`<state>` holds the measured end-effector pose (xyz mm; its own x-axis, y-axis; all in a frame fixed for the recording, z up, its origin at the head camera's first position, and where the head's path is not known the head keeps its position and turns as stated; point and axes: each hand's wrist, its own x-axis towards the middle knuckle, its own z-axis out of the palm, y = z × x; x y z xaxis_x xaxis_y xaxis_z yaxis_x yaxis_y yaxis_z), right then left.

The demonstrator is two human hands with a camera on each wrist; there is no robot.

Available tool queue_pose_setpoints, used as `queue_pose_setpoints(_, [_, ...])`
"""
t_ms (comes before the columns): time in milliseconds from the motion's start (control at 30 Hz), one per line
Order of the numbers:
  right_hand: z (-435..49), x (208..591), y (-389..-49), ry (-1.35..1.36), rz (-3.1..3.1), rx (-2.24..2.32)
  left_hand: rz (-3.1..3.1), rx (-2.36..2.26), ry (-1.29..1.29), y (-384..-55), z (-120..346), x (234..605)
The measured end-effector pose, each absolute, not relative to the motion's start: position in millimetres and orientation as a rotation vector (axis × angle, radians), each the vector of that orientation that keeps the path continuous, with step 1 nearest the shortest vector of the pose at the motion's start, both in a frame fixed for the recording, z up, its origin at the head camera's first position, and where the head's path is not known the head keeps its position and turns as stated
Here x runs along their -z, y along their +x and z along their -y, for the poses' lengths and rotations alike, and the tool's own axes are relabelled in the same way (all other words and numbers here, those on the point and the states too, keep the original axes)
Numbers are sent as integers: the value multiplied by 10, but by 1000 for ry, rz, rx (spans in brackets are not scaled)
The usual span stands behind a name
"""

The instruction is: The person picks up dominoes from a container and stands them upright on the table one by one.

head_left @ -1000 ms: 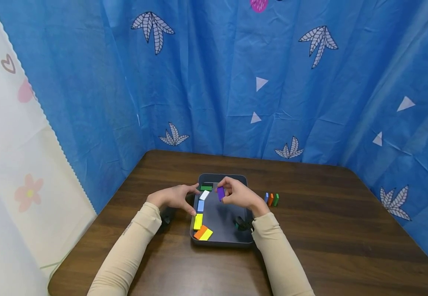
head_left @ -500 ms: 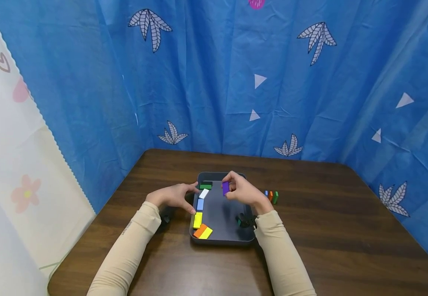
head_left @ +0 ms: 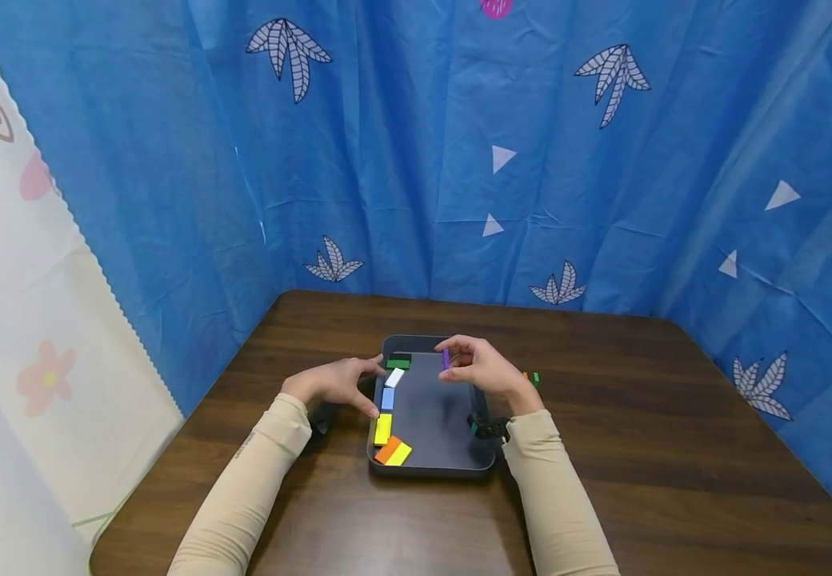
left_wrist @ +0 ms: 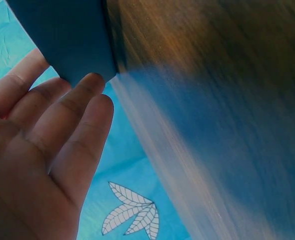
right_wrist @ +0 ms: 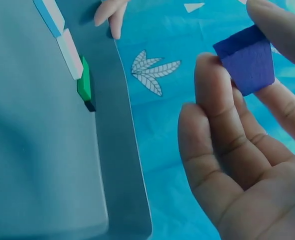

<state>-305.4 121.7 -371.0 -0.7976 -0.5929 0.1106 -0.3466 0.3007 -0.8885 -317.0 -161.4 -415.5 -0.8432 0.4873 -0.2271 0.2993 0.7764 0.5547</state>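
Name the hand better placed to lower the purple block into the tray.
Probably the right hand: it pinches the purple block, raised near the tray, while the left hand, at the tray's left side, holds no block.

Purple block (head_left: 446, 359) fills the pinch of my right hand (head_left: 484, 370). Under those fingers, free drop to bare tray (head_left: 434, 424) floor. Leftward, free air first, then a row of blocks (head_left: 388, 398) along the wall, my left hand (head_left: 333, 382) beyond. Ahead, far wall (head_left: 410, 345) bars low passage. Behind my right knuckles, part-hidden green block (head_left: 536, 377) obstructs.
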Motion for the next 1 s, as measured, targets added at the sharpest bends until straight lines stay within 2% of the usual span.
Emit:
queue_pose_setpoints(433, [-1557,3818,-3217,-911,-2403,1595,-2586,-755,604,-3174,1653,4161])
queue_pose_setpoints(800, [-1892,3507,-2970,-842,-2480,1598,-2592,-749,593,-3162,1657,4151])
queue_pose_setpoints(1000, [-2129,3544,-2994,-721,-2526,1699,-2582,-767,567,-3150,1642,4128])
